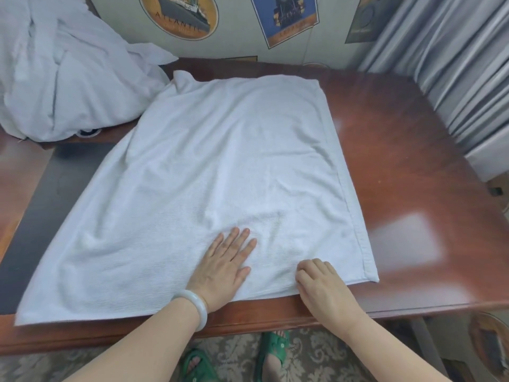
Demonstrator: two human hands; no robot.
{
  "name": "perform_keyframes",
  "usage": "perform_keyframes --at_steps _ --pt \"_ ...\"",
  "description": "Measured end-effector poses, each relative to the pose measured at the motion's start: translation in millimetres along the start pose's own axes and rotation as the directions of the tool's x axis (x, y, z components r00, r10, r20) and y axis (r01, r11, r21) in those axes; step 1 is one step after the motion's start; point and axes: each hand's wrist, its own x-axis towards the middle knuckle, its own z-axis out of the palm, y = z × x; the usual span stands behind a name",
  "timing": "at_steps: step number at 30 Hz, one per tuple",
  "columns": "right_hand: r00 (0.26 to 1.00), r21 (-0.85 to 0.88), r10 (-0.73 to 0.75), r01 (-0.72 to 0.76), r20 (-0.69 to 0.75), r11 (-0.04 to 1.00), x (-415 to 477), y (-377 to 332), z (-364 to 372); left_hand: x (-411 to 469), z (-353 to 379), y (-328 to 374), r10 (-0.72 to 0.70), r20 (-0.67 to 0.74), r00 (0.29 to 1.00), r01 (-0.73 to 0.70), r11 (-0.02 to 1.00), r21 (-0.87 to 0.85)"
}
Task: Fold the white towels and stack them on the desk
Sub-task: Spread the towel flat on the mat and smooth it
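While the white towel (220, 161) reached the desk's (399, 161) near edge | left hand (225, 266) pressed flat | right hand (319, 285) pinched hem | open wood lay rightward

At your 11 o'clock, the oval ship poster (178, 15) on the wall reads "ATLANTIC". At 12 o'clock, the blue poster (285, 17) carries lettering too blurred to read.
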Motion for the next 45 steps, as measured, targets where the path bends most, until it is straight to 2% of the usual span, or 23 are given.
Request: perform_keyframes --at_steps 6,9,16,19,22,26,35,38,40,43,45 --pt "0.998 0.010 -0.003 0.003 -0.066 1.000 3.3 -1.6 -11.4 7.3 -7.0 10.0 -0.059 -0.030 0.998 0.057 0.997 -0.048" --pt "0.999 0.031 -0.045 0.045 0.004 0.999 -3.4 -0.3 -9.7 12.3 -7.5 14.4 -0.118 -0.032 0.993 0.117 0.993 -0.028" --pt "0.997 -0.011 -0.074 0.074 0.027 0.997 -3.5 -2.0 -1.1 6.9 5.3 11.4 -0.070 -0.074 0.995 0.068 0.997 -0.026" --pt "0.995 0.190 0.072 -0.085 0.073 0.978 -0.8 4.4 -2.7 6.9 4.8 10.9 -0.070 -0.071 0.995 0.067 0.997 -0.042" --pt "0.963 0.409 0.166 -0.242 0.213 0.880 2.5 13.7 -5.7 6.2 5.2 11.0 -0.068 -0.068 0.995 0.065 0.996 -0.054" --pt "0.938 0.473 0.201 -0.318 0.282 0.821 7.5 15.7 -8.8 6.4 4.1 10.0 -0.067 -0.059 0.996 0.064 0.996 -0.056" --pt "0.922 0.471 0.201 -0.346 0.330 0.812 11.8 10.5 -21.5 8.1 0.6 11.5 -0.076 -0.045 0.996 0.075 0.997 -0.026" --pt "0.933 0.458 0.113 -0.271 0.343 0.847 4.5 11.0 -34.6 9.8 -0.2 13.6 -0.090 -0.043 0.995 0.090 0.996 -0.011" --pt "0.937 0.386 0.069 -0.207 0.342 0.899 -3.1 10.8 -33.8 10.7 0.4 15.8 -0.098 -0.037 0.995 0.098 0.995 0.002" --pt "0.949 0.315 0.087 -0.186 0.303 0.931 -12.2 6.6 -23.4 12.1 -2.6 19.8 -0.115 -0.021 0.993 0.116 0.993 0.028" --pt "0.945 0.371 0.144 -0.252 0.293 0.894 -10.6 6.5 -22.3 15.8 -5.7 21.9 -0.112 -0.036 0.993 0.113 0.993 0.036"
